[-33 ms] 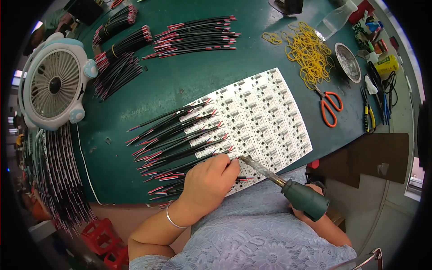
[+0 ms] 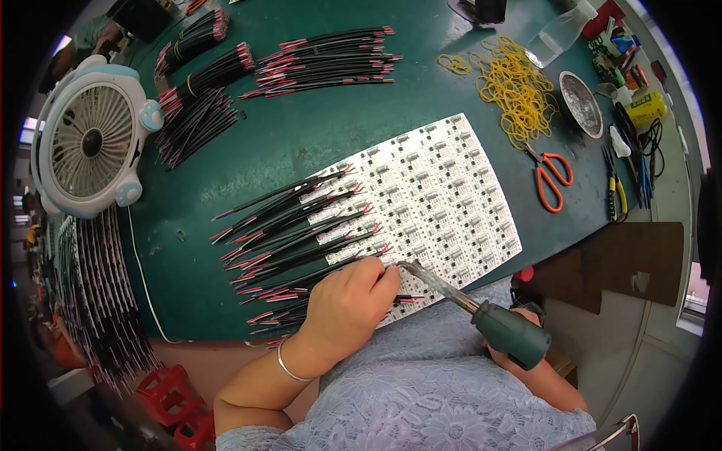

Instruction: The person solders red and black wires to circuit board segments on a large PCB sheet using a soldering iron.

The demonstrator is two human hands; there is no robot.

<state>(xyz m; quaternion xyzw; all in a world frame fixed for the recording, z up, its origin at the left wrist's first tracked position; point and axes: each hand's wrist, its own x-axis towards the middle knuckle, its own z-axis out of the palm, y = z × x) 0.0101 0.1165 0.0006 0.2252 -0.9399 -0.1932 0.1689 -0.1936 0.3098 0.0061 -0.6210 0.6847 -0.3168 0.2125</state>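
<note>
Wires (image 2: 301, 258) lie over left edge of white circuit board (image 2: 451, 188), set by surface's (image 2: 180, 286) front edge. Left hand (image 2: 352, 304) pinched tight, seemingly on wire end. Iron (image 2: 468, 302) tip just beside; right hand (image 2: 528, 316) wrapped round handle, fingers mostly hidden. Soldering step imo, next move needs steady wire.

L hand (image 2: 350, 297) + R hand (image 2: 499, 357) = 2. 1 soldering iron (image 2: 513, 336), 1 PCB panel (image 2: 444, 188). Counter (image 2: 301, 120) far-L: 1 fan (image 2: 94, 146), 2 banded wire bundles (image 2: 207, 79), 2 loose wire piles (image 2: 327, 64). Twd R edge: 1 pr. scissors (image 2: 538, 180), 1 pr. pliers (image 2: 622, 198), 1 metal bowl (image 2: 583, 107), 1 clear btl. (image 2: 560, 35)
</note>
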